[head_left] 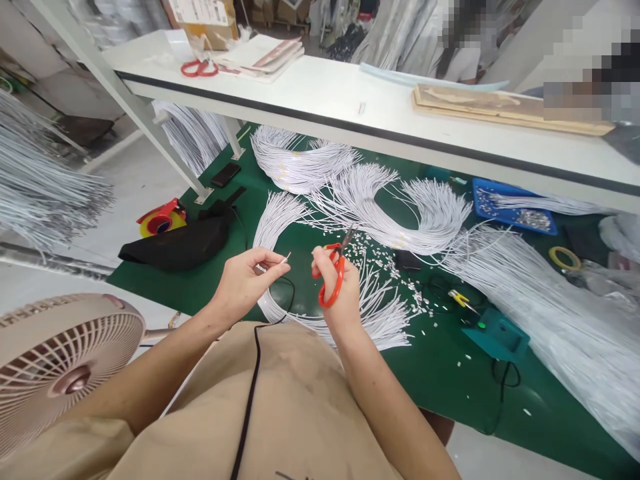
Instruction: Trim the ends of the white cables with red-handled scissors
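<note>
My left hand [250,281] pinches a thin white wire [285,259] between thumb and forefinger, its short end poking out past the fingertips. Red-handled scissors [334,283] are in my right hand [344,293], their dark blades pointing up and away from me. The blades are apart from the wire. In front of and beneath my hands, a bundle of white wires [274,220] curves across the green table [300,283]. Many small white scraps [373,252] lie just beyond the scissors.
More curved wire bundles [400,227] lie farther back, below a white shelf [330,93]. A blue tray [515,207] holds small metal parts. Yellow-handled snips [463,300] and a teal device [497,337] sit right. A black pouch [180,243] and a fan [70,367] are left.
</note>
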`<state>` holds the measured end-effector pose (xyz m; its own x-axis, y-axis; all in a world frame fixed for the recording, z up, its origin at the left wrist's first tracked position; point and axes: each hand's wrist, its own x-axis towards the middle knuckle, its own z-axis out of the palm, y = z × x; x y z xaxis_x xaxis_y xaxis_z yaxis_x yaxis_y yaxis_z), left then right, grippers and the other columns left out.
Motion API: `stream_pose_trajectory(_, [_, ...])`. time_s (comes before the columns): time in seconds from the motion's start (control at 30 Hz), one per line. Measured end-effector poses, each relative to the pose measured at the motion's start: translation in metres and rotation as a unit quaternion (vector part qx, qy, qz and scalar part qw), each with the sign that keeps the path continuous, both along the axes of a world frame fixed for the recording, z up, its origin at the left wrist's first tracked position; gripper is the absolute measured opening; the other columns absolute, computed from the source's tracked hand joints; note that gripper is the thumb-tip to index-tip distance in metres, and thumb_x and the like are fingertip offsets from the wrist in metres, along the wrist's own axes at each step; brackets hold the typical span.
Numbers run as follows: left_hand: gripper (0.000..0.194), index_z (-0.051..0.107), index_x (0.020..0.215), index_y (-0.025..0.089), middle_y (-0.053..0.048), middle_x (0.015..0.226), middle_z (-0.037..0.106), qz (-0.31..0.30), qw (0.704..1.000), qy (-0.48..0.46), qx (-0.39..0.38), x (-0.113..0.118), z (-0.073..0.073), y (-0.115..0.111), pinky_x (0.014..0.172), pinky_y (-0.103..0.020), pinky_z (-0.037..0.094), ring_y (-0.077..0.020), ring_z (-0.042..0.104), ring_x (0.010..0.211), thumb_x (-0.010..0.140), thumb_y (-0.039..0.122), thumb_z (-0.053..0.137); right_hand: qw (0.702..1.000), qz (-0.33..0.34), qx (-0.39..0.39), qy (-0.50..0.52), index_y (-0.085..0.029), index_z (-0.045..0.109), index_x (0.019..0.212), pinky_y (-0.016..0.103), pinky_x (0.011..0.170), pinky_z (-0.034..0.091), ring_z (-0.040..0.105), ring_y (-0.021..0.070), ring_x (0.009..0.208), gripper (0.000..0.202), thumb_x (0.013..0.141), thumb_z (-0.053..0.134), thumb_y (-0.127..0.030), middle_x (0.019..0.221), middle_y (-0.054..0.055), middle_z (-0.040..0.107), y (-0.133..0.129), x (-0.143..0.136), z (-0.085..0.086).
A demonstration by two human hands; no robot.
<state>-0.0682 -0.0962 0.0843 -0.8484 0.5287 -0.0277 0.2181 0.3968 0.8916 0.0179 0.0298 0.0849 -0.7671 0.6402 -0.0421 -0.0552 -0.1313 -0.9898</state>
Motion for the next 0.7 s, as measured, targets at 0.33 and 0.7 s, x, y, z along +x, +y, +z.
stream_pose_trajectory(0.33, [0.030, 0.069, 0.084, 0.023, 0.001, 0.076, 0.069, -0.043, 0.988, -0.071, -0.129, -0.010, -0.007, -0.004, 0.065, -0.023, 0.046, -0.0150, 0.060, 0.070, 0.062, 0.044, 0.070, 0.998, -0.056, 0.008, -0.025, -0.020, 0.066, 0.079, 0.024, 0.067, 0.043, 0.054, 0.0125, 0.070, 0.023, 0.073, 0.058, -0.040, 0.074, -0.001, 0.061, -0.011, -0.005, -0.020])
stream_pose_trajectory(0.7, [0.026, 0.068, 0.082, 0.027, 0.005, 0.082, 0.067, -0.005, 0.983, -0.180, -0.020, -0.051, -0.059, 0.066, 0.056, -0.019, 0.047, -0.0099, 0.058, 0.068, 0.058, 0.030, 0.077, 0.922, -0.209, -0.012, -0.325, -0.015, 0.065, 0.067, 0.021, 0.055, 0.039, 0.049, 0.0105, 0.057, 0.028, 0.069, 0.057, -0.041, 0.057, -0.002, 0.055, 0.036, 0.171, -0.162])
